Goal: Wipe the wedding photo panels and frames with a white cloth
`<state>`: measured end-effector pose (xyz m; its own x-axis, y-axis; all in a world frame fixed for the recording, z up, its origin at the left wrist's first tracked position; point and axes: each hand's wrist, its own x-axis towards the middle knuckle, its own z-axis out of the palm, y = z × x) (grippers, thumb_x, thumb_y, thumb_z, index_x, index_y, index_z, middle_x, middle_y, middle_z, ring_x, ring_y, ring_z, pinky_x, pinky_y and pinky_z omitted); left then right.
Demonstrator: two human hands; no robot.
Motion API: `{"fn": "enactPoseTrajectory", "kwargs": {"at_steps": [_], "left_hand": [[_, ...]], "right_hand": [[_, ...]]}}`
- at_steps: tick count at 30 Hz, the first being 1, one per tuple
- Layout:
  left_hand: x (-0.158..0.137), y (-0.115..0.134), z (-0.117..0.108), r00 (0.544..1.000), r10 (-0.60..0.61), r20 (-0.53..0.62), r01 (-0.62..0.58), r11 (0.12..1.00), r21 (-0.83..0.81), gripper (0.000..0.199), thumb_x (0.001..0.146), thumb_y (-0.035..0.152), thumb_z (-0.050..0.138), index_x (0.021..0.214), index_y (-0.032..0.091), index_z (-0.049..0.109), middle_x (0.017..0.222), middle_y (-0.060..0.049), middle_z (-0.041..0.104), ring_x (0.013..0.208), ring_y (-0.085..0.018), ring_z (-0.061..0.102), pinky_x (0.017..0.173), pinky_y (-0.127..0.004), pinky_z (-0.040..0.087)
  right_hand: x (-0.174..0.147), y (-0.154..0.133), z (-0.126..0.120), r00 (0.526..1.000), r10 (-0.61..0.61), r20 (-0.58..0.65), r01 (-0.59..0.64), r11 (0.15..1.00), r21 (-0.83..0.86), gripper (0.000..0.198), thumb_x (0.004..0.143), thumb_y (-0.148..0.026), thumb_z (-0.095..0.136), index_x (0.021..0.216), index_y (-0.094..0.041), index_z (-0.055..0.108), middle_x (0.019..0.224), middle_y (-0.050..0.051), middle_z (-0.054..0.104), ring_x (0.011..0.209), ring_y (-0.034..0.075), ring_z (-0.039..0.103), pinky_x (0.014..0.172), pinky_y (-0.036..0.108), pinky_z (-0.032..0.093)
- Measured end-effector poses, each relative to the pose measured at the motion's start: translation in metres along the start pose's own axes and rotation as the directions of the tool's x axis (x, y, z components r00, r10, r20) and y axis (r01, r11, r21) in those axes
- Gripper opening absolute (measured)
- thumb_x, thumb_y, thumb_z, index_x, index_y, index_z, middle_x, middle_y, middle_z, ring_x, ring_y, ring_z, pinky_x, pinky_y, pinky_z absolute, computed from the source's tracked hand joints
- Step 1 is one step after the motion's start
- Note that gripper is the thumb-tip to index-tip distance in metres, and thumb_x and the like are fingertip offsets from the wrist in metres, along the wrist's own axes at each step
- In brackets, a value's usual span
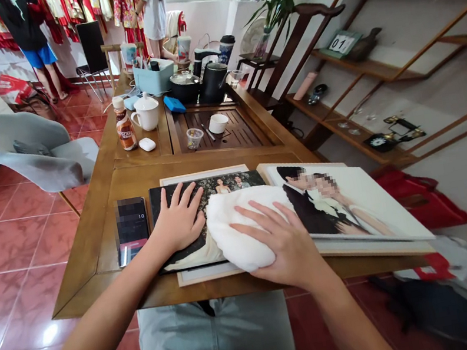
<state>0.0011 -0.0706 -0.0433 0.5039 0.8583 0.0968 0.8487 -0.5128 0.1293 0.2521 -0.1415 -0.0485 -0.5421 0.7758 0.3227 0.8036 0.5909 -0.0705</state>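
Observation:
My left hand [182,218] lies flat with its fingers spread on the left part of a dark wedding photo panel [235,182]. Under my right hand [284,244] is a bunched white cloth [235,222], which the fingers curve over and press onto the panel's right side. The cloth hides part of the picture. Beneath the panel, the edges of a pale frame [205,274] stick out. To the right, touching or nearly touching the cloth, lies a second framed wedding photo [365,189] with a white ground, on a light wooden frame.
A phone [132,231] lies left of the panel on the wooden table [96,186]. Farther back are a drink bottle [124,124], a white lidded mug [146,113], a tea tray [248,128] and a black kettle [213,81]. A grey chair [32,149] stands left; shelves [377,70] stand right.

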Motion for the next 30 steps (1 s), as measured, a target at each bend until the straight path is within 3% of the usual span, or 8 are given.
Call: {"fn": "enactPoseTrajectory", "kwargs": {"at_steps": [2, 8, 14, 21, 27, 30], "left_hand": [[0.000, 0.000, -0.001, 1.000, -0.001, 0.003, 0.001, 1.000, -0.004, 0.057, 0.104, 0.034, 0.033, 0.159, 0.017, 0.039, 0.167, -0.012, 0.033, 0.156, -0.038, 0.026, 0.122, -0.072, 0.018], [0.000, 0.000, -0.001, 1.000, -0.006, 0.017, 0.006, 1.000, -0.001, 0.059, 0.104, 0.036, 0.033, 0.159, 0.014, 0.038, 0.168, -0.013, 0.032, 0.156, -0.039, 0.023, 0.122, -0.073, 0.018], [0.000, 0.000, 0.000, 1.000, -0.005, 0.000, 0.005, 1.000, -0.008, 0.057, 0.104, 0.035, 0.034, 0.158, 0.018, 0.040, 0.167, -0.012, 0.034, 0.156, -0.037, 0.026, 0.122, -0.072, 0.017], [0.000, 0.001, 0.000, 1.000, -0.009, 0.010, 0.009, 1.000, -0.011, 0.058, 0.104, 0.036, 0.033, 0.159, 0.016, 0.038, 0.167, -0.013, 0.033, 0.155, -0.039, 0.025, 0.120, -0.074, 0.018], [0.000, 0.001, 0.000, 1.000, -0.002, 0.000, 0.002, 1.000, -0.011, 0.058, 0.104, 0.035, 0.034, 0.158, 0.017, 0.039, 0.167, -0.013, 0.034, 0.155, -0.038, 0.026, 0.121, -0.074, 0.018], [0.000, 0.000, -0.001, 1.000, -0.005, 0.003, 0.005, 1.000, -0.010, 0.058, 0.104, 0.035, 0.034, 0.159, 0.017, 0.039, 0.167, -0.013, 0.033, 0.156, -0.038, 0.025, 0.121, -0.074, 0.018]], "right_hand": [[-0.001, 0.001, -0.001, 1.000, -0.012, -0.008, 0.012, 1.000, 0.022, 0.061, 0.077, -0.046, 0.069, 0.135, -0.030, 0.063, 0.154, 0.008, 0.055, 0.144, 0.036, 0.045, 0.119, 0.057, 0.023], [-0.002, 0.009, 0.000, 0.994, 0.101, -0.042, -0.104, 0.993, -0.055, 0.057, 0.080, -0.040, 0.067, 0.135, -0.028, 0.062, 0.152, 0.009, 0.056, 0.142, 0.035, 0.048, 0.117, 0.057, 0.026], [-0.004, -0.002, -0.002, 1.000, -0.015, -0.017, 0.016, 0.999, 0.037, 0.059, 0.076, -0.045, 0.068, 0.133, -0.029, 0.063, 0.152, 0.008, 0.056, 0.143, 0.035, 0.046, 0.119, 0.056, 0.023], [-0.005, 0.014, -0.002, 0.995, 0.086, -0.043, -0.089, 0.993, -0.077, 0.057, 0.079, -0.041, 0.067, 0.135, -0.027, 0.061, 0.151, 0.009, 0.058, 0.140, 0.036, 0.050, 0.116, 0.057, 0.028], [-0.003, -0.007, -0.003, 1.000, 0.000, -0.019, 0.000, 1.000, 0.013, 0.060, 0.076, -0.047, 0.070, 0.133, -0.030, 0.063, 0.152, 0.007, 0.056, 0.142, 0.036, 0.047, 0.119, 0.057, 0.023], [-0.004, -0.002, -0.003, 1.000, 0.004, -0.018, -0.004, 1.000, -0.002, 0.059, 0.077, -0.047, 0.069, 0.133, -0.030, 0.063, 0.152, 0.007, 0.056, 0.142, 0.034, 0.048, 0.120, 0.054, 0.023]]}}
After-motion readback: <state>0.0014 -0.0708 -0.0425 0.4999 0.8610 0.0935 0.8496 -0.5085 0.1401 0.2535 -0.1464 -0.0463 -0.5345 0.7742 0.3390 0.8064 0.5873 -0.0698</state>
